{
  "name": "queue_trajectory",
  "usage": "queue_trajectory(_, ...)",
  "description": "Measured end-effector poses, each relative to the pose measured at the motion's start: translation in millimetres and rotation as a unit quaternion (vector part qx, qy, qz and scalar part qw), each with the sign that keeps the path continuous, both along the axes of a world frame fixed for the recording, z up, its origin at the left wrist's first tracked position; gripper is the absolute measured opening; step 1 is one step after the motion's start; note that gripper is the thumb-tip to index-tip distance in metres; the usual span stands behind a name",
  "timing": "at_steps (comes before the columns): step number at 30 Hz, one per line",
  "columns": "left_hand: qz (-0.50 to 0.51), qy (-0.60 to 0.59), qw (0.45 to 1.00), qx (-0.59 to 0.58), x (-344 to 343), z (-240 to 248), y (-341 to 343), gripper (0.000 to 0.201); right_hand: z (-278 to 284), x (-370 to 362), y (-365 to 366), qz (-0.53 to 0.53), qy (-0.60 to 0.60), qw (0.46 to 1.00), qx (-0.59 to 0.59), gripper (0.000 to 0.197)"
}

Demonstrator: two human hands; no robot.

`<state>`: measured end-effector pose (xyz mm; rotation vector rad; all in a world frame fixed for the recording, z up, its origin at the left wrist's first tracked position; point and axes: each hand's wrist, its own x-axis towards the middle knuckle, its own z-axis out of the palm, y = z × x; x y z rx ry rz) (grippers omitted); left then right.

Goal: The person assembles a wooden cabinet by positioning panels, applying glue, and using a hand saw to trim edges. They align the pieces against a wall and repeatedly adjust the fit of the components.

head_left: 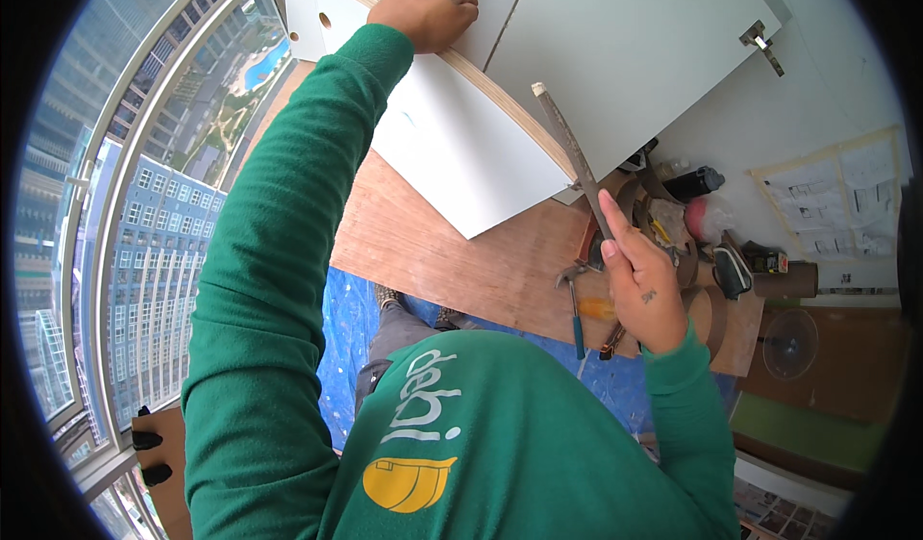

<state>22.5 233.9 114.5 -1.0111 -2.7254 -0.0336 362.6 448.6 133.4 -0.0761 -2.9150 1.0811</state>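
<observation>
A white panel (447, 146) with a bare plywood edge stands tilted before me, its corner pointing down toward the wooden board. My left hand (420, 18) is closed over the panel's upper edge, fingers curled to the far side. In my right hand (642, 285) is a long, narrow, grey-brown file (565, 136) with a pale tip. The thumb and fingers lie along its lower part, and the tip points up and away to the left. The file crosses the right end of the plywood edge and seems to touch it. Two round holes show in the panel's far left part.
Larger white panels (615, 50) stand behind, one with a metal hinge (760, 45). A hammer (574, 314) lies on the brown board (442, 261), near jumbled tools and tape rolls. Blue sheeting (351, 314) covers the floor. Tall windows (144, 203) line the left; an electric fan (790, 345) is at right.
</observation>
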Motion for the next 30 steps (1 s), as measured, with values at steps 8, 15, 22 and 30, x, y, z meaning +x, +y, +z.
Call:
queue_trajectory(8, -0.003, -0.029, 0.997, 0.077, -4, 0, -2, 0.042, 15, 12, 12, -0.036, -0.065, 0.996, -0.057, 0.054)
queue_trajectory(15, 0.011, -0.017, 1.0, 0.018, -7, -4, 5, 0.032, 9, -8, 8, 0.029, -0.018, 0.999, 0.019, 0.056)
queue_trajectory(22, 0.019, 0.0, 1.0, 0.016, -6, -3, 5, 0.033, 8, -22, 9, 0.057, 0.006, 0.998, 0.028, 0.058)
queue_trajectory(30, 0.018, -0.019, 1.0, -0.001, 1, 6, 6, 0.034, 0, -39, 11, 0.064, 0.013, 0.997, 0.037, 0.061)
